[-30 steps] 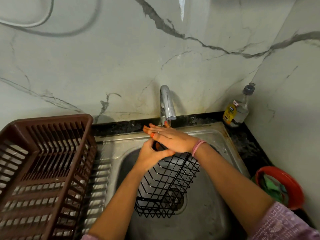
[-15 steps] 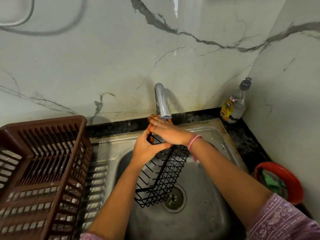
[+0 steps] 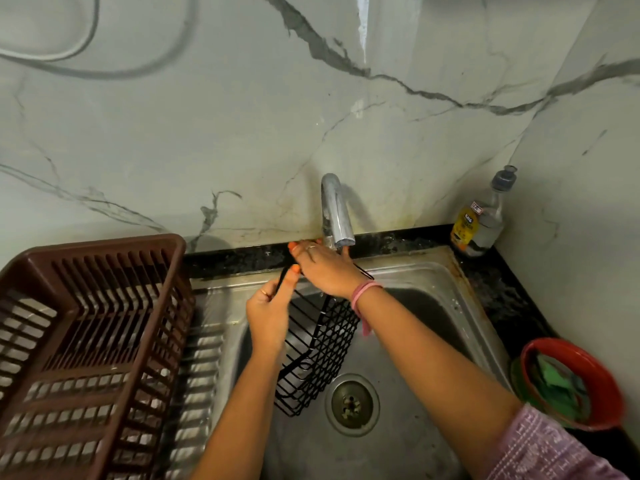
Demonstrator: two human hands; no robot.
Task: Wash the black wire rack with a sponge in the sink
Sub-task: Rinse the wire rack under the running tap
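**Rack held on edge under the tap**

Black wire rack (image 3: 317, 355) is in the steel sink (image 3: 433, 282), tipped up on edge, its far end raised toward the tap (image 3: 335, 216), its near end low beside the drain (image 3: 351, 405).

Left hand (image 3: 268, 315): grip closed on the rack's upper wire rim, thumb and fingers pinching it from the left side.

Right hand (image 3: 323, 268): laid over the rack's far top edge just beneath the tap's spout, fingers reaching toward the far wall. Whether they curl round the wire I cannot tell; the spout and the hand's own back hide it. A pink band sits on that wrist.

Surroundings: brown plastic dish basket (image 3: 86, 341) on the draining side, left of the basin. Soap bottle (image 3: 479, 220) upright in the far right corner of the dark desk. Red bowl (image 3: 575, 382) at the near right, with green scrub pads (image 3: 554, 379) inside it, well apart from both hands.
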